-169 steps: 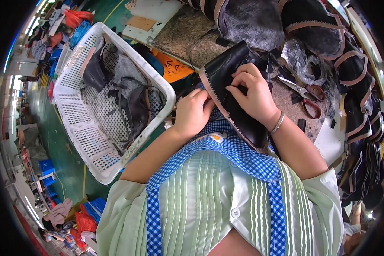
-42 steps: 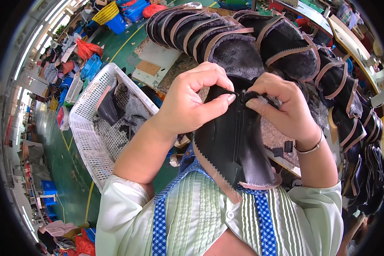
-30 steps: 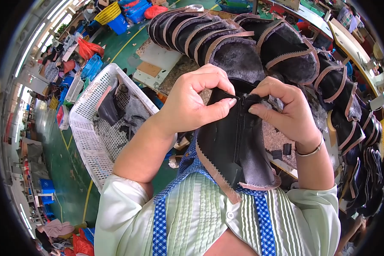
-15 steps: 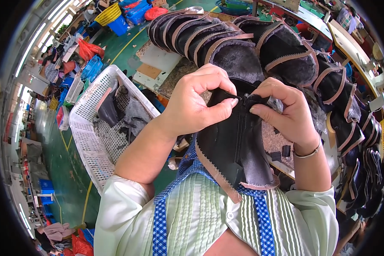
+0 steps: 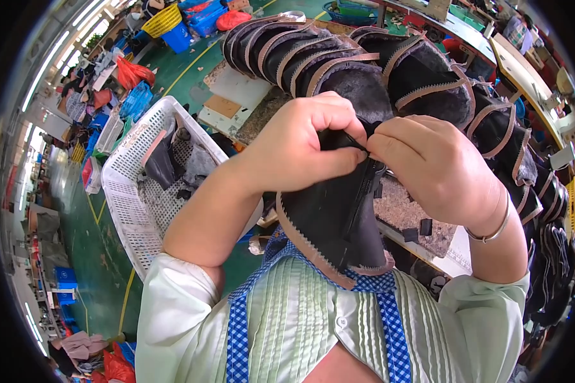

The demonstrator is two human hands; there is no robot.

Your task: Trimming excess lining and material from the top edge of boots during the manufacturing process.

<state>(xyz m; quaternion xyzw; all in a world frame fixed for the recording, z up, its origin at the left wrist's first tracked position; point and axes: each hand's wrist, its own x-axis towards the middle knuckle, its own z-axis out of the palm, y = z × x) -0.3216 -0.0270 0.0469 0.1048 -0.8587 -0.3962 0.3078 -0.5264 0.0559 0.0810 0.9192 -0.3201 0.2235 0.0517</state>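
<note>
A black leather boot upper [image 5: 322, 214] with a tan zigzag-cut edge hangs in front of my chest. Down its middle runs a black zipper [image 5: 358, 201]. My left hand [image 5: 306, 143] pinches the top edge of the upper between thumb and forefinger. Right beside it, my right hand [image 5: 431, 166] is closed at the top end of the zipper, its fingertips touching the left ones. Whatever small part lies between the right fingertips is hidden. Behind my hands, several fur-lined boot uppers [image 5: 354, 86] are lined up in a row.
At the left stands a white perforated basket [image 5: 122, 214] with dark scraps inside. Small black pieces [image 5: 426, 226] lie on the worn tabletop [image 5: 396, 205]. More uppers [image 5: 495, 121] curve along the right. A blue bin [image 5: 177, 39] sits on the green floor at the back.
My right hand has turned over and moved left against my left hand at the zipper top. The upper has shifted slightly left and tilted.
</note>
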